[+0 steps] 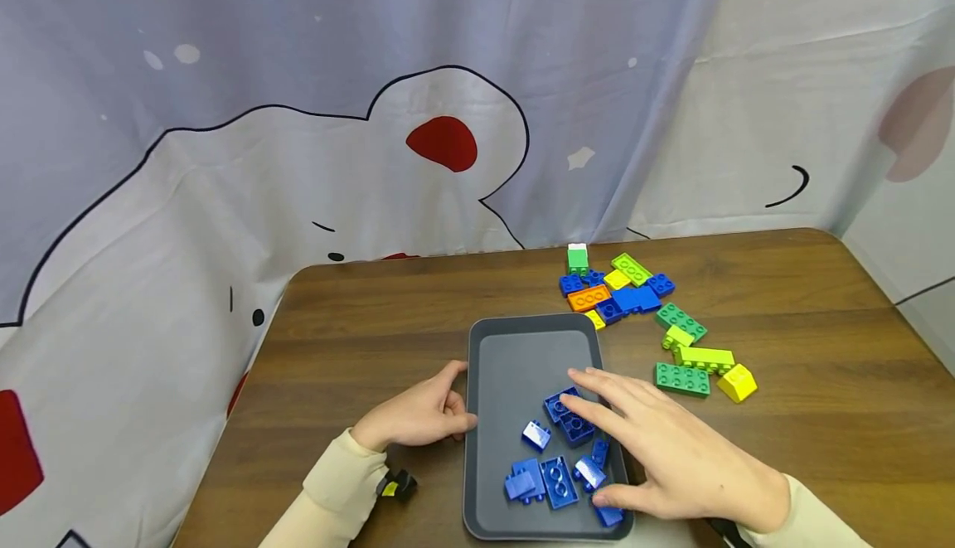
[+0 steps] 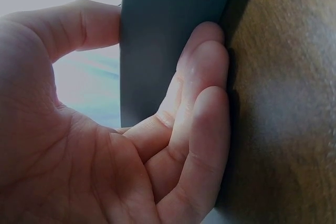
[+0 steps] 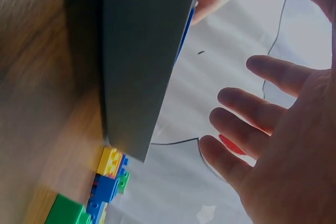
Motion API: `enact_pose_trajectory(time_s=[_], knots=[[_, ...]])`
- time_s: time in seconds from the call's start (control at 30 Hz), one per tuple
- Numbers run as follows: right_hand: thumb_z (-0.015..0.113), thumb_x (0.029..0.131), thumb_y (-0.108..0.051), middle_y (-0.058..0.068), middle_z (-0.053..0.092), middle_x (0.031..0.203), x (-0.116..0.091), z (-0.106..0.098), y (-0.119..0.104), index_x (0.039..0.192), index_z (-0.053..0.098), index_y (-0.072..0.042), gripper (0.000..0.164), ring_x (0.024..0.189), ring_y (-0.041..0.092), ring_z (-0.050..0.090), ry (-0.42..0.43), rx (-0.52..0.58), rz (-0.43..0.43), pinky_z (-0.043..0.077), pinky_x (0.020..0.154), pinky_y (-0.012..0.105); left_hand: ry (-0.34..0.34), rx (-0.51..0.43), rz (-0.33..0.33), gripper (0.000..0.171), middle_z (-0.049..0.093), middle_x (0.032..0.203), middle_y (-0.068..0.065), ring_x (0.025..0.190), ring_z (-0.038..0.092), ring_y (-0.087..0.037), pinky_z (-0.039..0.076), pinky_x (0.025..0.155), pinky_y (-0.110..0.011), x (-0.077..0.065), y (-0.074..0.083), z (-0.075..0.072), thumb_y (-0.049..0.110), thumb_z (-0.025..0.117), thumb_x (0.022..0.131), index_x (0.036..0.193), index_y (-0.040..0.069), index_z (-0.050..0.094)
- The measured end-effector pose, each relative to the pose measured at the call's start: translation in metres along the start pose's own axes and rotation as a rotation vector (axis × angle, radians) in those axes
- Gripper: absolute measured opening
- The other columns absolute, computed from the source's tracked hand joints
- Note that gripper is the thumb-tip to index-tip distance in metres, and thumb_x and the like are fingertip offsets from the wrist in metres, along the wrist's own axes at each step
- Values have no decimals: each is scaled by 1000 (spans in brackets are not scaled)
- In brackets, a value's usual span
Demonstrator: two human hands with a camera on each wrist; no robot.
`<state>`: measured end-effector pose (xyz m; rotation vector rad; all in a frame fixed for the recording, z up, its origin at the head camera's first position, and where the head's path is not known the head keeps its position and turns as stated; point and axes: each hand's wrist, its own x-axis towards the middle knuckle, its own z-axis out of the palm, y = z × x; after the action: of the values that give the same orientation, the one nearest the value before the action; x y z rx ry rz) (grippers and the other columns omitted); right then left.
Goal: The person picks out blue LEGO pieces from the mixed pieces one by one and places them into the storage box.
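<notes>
A dark grey rectangular tray (image 1: 515, 366) carries several blue toy building bricks (image 1: 559, 482), most in its near half. My left hand (image 1: 421, 407) grips the tray's left side. In the left wrist view the thumb (image 2: 100, 24) meets the top edge, and the curled fingers (image 2: 207, 124) lie low against the outer wall (image 2: 152, 40). My right hand (image 1: 671, 448) hovers over the tray's right side, fingers spread and nothing held. It partly covers the bricks there. In the right wrist view its fingers (image 3: 247, 114) stand apart from the tray wall (image 3: 142, 61).
Beyond the tray's far right corner lies a cluster of blue, orange, yellow and green bricks (image 1: 589, 298). Right of the tray are green bricks (image 1: 682, 380) and a yellow brick (image 1: 738, 383). A printed curtain (image 1: 298, 175) hangs behind the wooden table (image 1: 373, 307).
</notes>
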<state>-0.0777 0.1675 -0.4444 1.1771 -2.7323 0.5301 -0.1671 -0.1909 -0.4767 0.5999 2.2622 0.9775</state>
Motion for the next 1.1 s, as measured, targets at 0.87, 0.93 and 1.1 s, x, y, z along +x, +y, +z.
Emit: enact_pose_trajectory(time_s=[0.87, 0.93, 1.1], knots=[[83, 85, -23, 22, 60, 141, 63, -10, 113, 141, 59, 2, 66, 126, 40, 60, -45, -150, 157, 48, 106, 57, 0, 10, 13, 84, 66, 74, 5, 63, 55, -7, 42, 59, -23, -1, -1, 0, 27, 69, 96, 159, 1, 21], [83, 85, -21, 22, 63, 135, 68, -7, 117, 137, 61, 3, 61, 121, 39, 63, -49, -175, 157, 51, 104, 56, 0, 9, 7, 84, 66, 74, 5, 62, 55, -7, 42, 59, -23, -1, 0, 0, 28, 69, 96, 159, 1, 20], [83, 84, -13, 18, 68, 121, 71, -1, 122, 128, 68, 1, 49, 106, 35, 68, -34, -206, 184, 55, 96, 53, -1, 9, -1, 85, 67, 75, 5, 63, 56, -7, 43, 60, -24, -1, 2, 0, 28, 69, 96, 159, 1, 20]])
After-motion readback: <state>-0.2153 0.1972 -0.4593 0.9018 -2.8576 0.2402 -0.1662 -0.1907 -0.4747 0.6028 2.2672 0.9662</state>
